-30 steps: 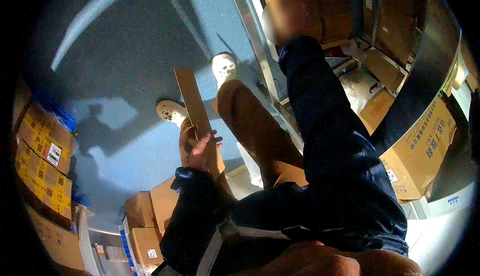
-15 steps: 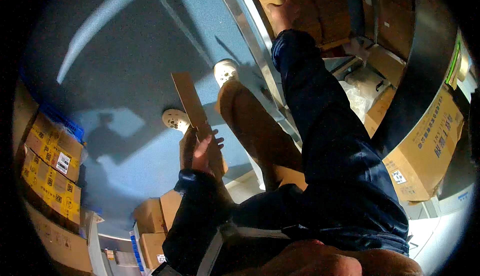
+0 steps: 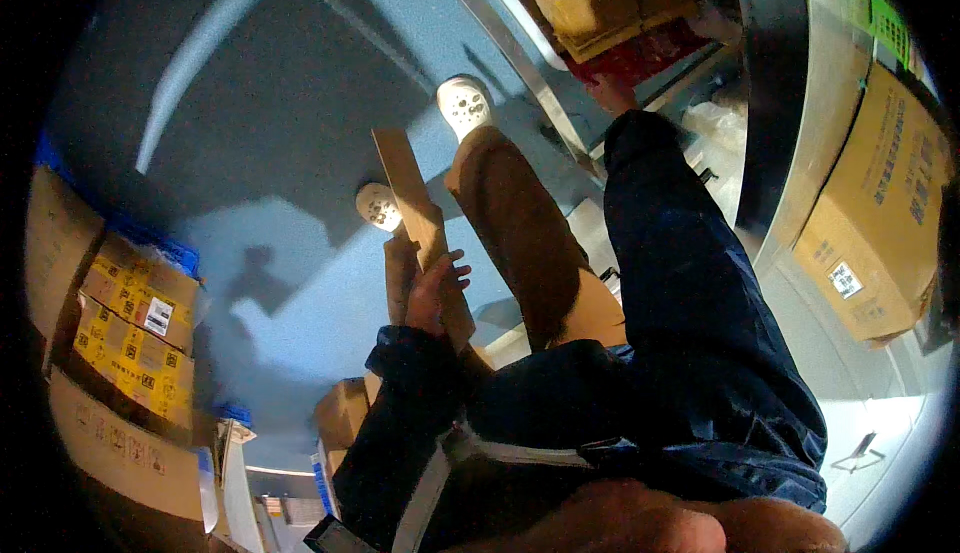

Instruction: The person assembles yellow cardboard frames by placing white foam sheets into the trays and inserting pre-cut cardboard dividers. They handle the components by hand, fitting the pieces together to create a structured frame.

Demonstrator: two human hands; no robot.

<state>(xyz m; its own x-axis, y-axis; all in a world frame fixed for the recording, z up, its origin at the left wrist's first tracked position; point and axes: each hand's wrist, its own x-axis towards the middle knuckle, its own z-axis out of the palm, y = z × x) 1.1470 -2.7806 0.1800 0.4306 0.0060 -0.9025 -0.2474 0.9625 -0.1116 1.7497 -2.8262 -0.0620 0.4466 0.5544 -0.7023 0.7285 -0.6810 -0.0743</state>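
My left hand (image 3: 432, 293) is closed around a long, flat piece of folded brown cardboard (image 3: 412, 185), which slants up and away from me above my legs. At the upper right, my right arm reaches out in a dark sleeve. My right hand (image 3: 615, 95) is in shadow by the near edge of a brown cardboard box (image 3: 610, 3), beside a dark red surface (image 3: 655, 65) beneath it. The fingers of this hand are too dark to make out. A white rim (image 3: 520, 8) runs along the left of the box.
Boxes with yellow tape (image 3: 135, 353) are stacked at the left, near a brown carton (image 3: 120, 443). Another large carton (image 3: 885, 203) stands at the right on a pale surface. A metal rail (image 3: 510, 63) runs between the blue floor (image 3: 300, 283) and the shelf area. Clear plastic (image 3: 715, 123) lies lower down.
My right hand has left the top of the brown box and come down toward its near edge and the red surface. My left hand still holds the cardboard. The whole view has shifted.
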